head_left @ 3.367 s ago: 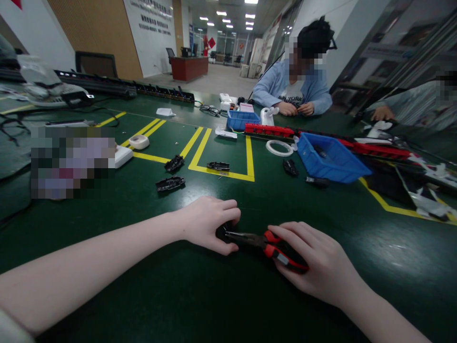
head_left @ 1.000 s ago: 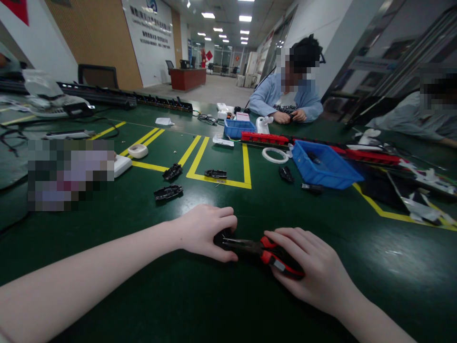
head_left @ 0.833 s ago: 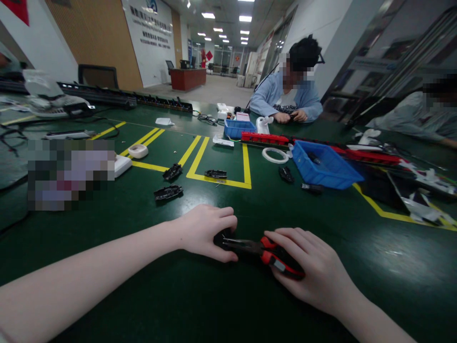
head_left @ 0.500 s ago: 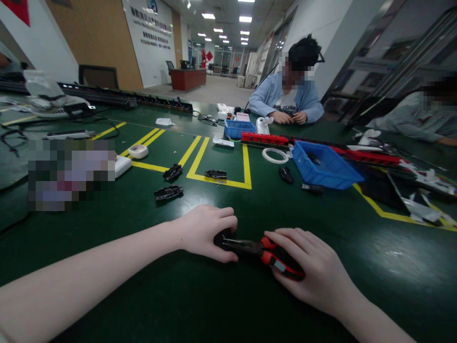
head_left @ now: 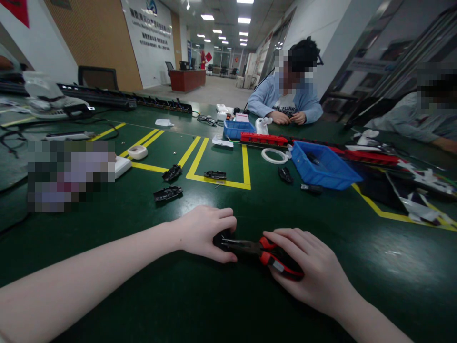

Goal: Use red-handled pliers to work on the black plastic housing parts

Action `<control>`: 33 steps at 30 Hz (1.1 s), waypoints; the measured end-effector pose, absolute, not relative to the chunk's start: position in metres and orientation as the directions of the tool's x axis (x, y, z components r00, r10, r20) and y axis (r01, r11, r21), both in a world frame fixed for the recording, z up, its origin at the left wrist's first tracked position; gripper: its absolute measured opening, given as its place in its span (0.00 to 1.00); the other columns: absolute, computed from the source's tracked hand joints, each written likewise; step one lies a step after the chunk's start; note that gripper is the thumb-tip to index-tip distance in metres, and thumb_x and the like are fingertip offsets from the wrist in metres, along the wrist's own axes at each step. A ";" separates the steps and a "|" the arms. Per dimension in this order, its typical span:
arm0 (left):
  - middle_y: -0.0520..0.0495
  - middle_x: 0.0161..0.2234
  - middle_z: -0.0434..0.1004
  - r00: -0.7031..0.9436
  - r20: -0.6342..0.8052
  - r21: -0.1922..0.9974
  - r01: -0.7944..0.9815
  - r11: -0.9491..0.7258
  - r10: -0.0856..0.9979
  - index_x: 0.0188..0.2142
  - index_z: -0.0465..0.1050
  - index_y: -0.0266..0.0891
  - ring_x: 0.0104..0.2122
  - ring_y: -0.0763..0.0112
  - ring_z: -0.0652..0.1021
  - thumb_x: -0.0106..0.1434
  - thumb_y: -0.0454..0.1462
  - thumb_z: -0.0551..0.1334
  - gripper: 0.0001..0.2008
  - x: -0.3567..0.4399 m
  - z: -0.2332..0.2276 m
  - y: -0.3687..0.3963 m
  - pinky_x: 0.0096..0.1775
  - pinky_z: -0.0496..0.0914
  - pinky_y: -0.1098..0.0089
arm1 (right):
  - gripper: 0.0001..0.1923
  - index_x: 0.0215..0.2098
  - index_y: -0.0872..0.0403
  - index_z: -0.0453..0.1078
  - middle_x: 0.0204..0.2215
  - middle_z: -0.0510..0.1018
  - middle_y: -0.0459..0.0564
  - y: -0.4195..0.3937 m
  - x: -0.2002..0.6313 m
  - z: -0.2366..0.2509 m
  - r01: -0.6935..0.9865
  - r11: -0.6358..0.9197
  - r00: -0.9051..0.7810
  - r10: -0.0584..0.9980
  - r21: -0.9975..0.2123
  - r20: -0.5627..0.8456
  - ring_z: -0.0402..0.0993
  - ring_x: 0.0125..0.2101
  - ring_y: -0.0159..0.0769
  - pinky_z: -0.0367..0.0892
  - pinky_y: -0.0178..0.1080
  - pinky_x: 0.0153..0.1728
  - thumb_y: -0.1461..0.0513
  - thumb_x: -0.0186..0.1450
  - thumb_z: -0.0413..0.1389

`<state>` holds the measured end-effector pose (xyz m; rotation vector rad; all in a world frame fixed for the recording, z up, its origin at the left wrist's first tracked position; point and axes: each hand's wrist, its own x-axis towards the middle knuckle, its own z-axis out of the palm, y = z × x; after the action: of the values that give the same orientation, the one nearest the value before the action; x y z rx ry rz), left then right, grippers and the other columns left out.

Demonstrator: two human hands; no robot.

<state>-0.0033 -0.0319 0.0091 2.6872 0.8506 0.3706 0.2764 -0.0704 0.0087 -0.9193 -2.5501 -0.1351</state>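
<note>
Nearest, right hand (head_left: 314, 274) wrapped around the red-and-black handles of the pliers (head_left: 262, 251), fingers curled shut on the grip, tool lying low over the green table (head_left: 214, 305). Just left of it, left hand (head_left: 203, 231) pressing a small black part (head_left: 220, 238) down on the table, fingers bent over it and pinching it, thumb underneath the pliers' tip. Tip of the pliers touching that part; what exactly is gripped there, too small to tell.

To do this step well: probably best to keep the part flat and firmly pinned, to squeeze the handles slowly, and to hold the thumb away from the metal tip, as a slip is possible.

Further out, three loose black pieces (head_left: 167, 193) beside yellow floor-style lines (head_left: 217, 180), then a blue bin (head_left: 323, 166), a white ring (head_left: 273, 155) and red strips (head_left: 264, 138). Beyond, a seated person in a light blue top (head_left: 285, 97), another sleeve (head_left: 417, 126) at far right, and an open hall with ceiling lamps behind.
</note>
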 end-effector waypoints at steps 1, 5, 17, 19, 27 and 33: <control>0.53 0.35 0.68 0.793 0.151 0.353 0.515 -0.781 0.591 0.38 0.68 0.40 0.27 0.74 0.70 0.58 0.55 0.64 0.22 -0.003 0.009 -0.032 0.24 0.60 0.72 | 0.24 0.55 0.56 0.67 0.44 0.78 0.56 -0.071 0.276 0.009 0.630 0.775 -0.691 0.587 -0.047 0.420 0.75 0.40 0.41 0.71 0.42 0.37 0.62 0.60 0.58; 0.53 0.35 0.68 0.795 0.151 0.346 0.514 -0.785 0.587 0.39 0.67 0.40 0.28 0.73 0.71 0.58 0.55 0.64 0.22 -0.003 0.009 -0.032 0.24 0.60 0.72 | 0.25 0.55 0.56 0.67 0.43 0.78 0.56 -0.072 0.276 0.010 0.630 0.776 -0.696 0.580 -0.028 0.423 0.75 0.40 0.42 0.71 0.43 0.38 0.62 0.59 0.58; 0.51 0.35 0.69 0.804 0.137 0.334 0.512 -0.792 0.578 0.39 0.67 0.40 0.28 0.72 0.71 0.59 0.55 0.62 0.22 -0.003 0.010 -0.032 0.25 0.60 0.72 | 0.23 0.54 0.57 0.68 0.43 0.78 0.57 -0.071 0.274 0.012 0.638 0.769 -0.678 0.575 -0.022 0.457 0.75 0.39 0.42 0.70 0.43 0.38 0.62 0.60 0.57; 0.51 0.35 0.69 0.805 0.133 0.335 0.512 -0.791 0.578 0.39 0.67 0.40 0.28 0.72 0.71 0.59 0.55 0.62 0.22 -0.003 0.011 -0.033 0.25 0.60 0.72 | 0.23 0.54 0.56 0.68 0.43 0.78 0.56 -0.072 0.274 0.013 0.641 0.767 -0.679 0.582 -0.025 0.448 0.75 0.39 0.42 0.70 0.43 0.38 0.62 0.60 0.57; 0.52 0.35 0.69 0.800 0.143 0.347 0.511 -0.786 0.583 0.39 0.67 0.40 0.28 0.72 0.71 0.59 0.55 0.63 0.22 -0.003 0.011 -0.032 0.25 0.60 0.72 | 0.24 0.56 0.54 0.67 0.43 0.78 0.56 -0.070 0.277 0.008 0.631 0.775 -0.684 0.584 -0.047 0.438 0.75 0.40 0.42 0.71 0.44 0.38 0.62 0.60 0.56; 0.51 0.35 0.69 0.799 0.148 0.345 0.511 -0.788 0.583 0.39 0.67 0.40 0.28 0.72 0.71 0.59 0.54 0.63 0.21 -0.003 0.010 -0.033 0.25 0.60 0.72 | 0.23 0.54 0.56 0.67 0.42 0.78 0.56 -0.073 0.275 0.011 0.630 0.776 -0.698 0.585 -0.035 0.412 0.75 0.38 0.41 0.72 0.43 0.36 0.63 0.59 0.56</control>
<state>-0.0027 -0.0326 0.0105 2.6998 0.8407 0.3575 0.2755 -0.0732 0.0110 -0.9208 -2.5648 -0.1513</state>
